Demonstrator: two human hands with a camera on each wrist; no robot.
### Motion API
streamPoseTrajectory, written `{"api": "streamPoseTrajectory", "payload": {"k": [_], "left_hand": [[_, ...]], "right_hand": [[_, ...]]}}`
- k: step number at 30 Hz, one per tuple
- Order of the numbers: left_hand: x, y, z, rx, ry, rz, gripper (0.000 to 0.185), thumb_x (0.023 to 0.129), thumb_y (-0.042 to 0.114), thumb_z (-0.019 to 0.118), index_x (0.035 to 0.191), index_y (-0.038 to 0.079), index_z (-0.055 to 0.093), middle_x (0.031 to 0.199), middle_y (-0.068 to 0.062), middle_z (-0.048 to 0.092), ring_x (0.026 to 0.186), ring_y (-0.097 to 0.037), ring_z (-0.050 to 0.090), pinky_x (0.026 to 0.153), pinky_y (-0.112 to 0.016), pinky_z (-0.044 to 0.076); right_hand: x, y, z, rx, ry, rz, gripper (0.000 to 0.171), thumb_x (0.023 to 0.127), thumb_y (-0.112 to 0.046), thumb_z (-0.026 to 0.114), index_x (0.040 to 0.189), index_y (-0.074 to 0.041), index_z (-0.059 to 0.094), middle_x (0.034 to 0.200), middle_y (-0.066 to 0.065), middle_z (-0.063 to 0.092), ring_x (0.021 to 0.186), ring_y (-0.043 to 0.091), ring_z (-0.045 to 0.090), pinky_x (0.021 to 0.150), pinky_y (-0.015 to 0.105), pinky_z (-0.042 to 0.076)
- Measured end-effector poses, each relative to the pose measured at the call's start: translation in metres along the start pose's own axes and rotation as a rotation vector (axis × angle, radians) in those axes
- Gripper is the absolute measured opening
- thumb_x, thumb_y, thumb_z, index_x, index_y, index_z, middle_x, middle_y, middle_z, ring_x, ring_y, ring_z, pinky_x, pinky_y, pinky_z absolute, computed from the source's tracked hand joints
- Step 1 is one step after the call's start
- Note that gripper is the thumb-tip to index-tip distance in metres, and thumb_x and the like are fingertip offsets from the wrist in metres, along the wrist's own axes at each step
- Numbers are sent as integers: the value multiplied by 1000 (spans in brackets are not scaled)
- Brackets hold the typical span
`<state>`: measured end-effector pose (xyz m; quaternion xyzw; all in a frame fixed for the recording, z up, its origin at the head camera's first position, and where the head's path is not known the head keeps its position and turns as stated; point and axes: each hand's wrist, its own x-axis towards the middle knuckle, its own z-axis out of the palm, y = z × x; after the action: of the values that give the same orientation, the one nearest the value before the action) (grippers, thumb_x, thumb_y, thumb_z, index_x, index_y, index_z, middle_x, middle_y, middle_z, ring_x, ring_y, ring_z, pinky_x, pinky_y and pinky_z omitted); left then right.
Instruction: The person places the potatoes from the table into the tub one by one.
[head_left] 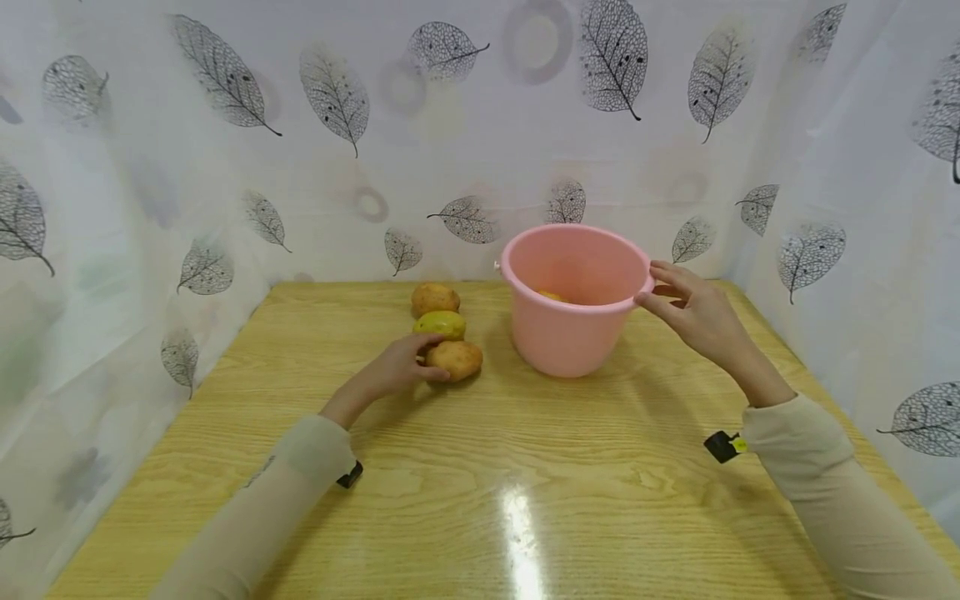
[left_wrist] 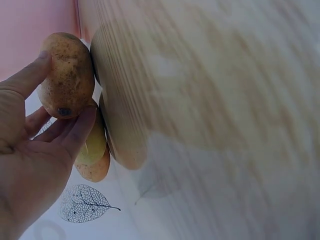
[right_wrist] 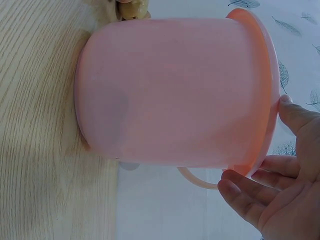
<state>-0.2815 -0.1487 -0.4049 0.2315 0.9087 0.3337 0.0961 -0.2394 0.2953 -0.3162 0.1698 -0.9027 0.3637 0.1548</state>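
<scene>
A brown potato (head_left: 454,360) sits on the table, with my left hand (head_left: 399,365) pinching it from the left. In the left wrist view, the thumb lies on one side of that potato (left_wrist: 69,75) and the fingers on the other. Right behind it are a smooth yellow-green oval fruit (head_left: 439,324) and a second potato (head_left: 434,298), lined up away from me. To their right stands a pink bucket (head_left: 566,337), upright. My right hand (head_left: 697,312) grips its rim at the right side, thumb and fingers at the edge. Something yellow (head_left: 552,296) shows inside, mostly hidden by the wall.
The wooden table (head_left: 450,467) stretches toward me in front of both hands. A whitish curtain (head_left: 480,133) with dark leaf prints hangs behind the table and along both sides. The bucket's handle (right_wrist: 197,179) hangs on its far side in the right wrist view.
</scene>
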Motion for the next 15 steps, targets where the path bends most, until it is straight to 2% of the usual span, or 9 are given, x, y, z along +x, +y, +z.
{"api": "streamPoseTrajectory", "payload": {"k": [3,7,10,13,15], "left_hand": [[0,1,1,4,-1,-29,72,94,28,79,150,-5,46,149,-24,51,136,-40,50,114,-52,40],[0,2,4,20,4,-44,73,94,31,78,151,-2,46,151,-24,50,139,-40,47,117,-53,37],[0,3,5,31,9,-35,73,95,31,78,151,-2,46,151,-24,50,140,-40,46,117,-53,36],[-1,4,5,43,13,-21,72,95,29,78,151,-3,47,151,-24,50,140,-40,46,117,-53,36],[-2,4,6,45,15,-14,71,95,29,78,151,-3,48,151,-24,51,139,-40,47,117,-53,37]], "right_hand": [[0,0,0,3,0,-3,52,102,-23,69,146,0,56,157,17,47,123,38,63,94,21,54],[0,1,0,8,-1,-5,52,102,-23,69,147,0,56,157,17,47,123,39,63,98,35,56],[0,1,0,5,0,-6,52,102,-23,69,147,0,55,157,16,47,123,38,63,98,53,53],[0,1,0,2,3,-8,52,102,-23,69,147,0,56,156,16,48,122,37,63,97,32,56],[0,1,0,1,5,-8,52,102,-23,70,147,0,56,156,16,48,122,37,63,93,18,53]]}}
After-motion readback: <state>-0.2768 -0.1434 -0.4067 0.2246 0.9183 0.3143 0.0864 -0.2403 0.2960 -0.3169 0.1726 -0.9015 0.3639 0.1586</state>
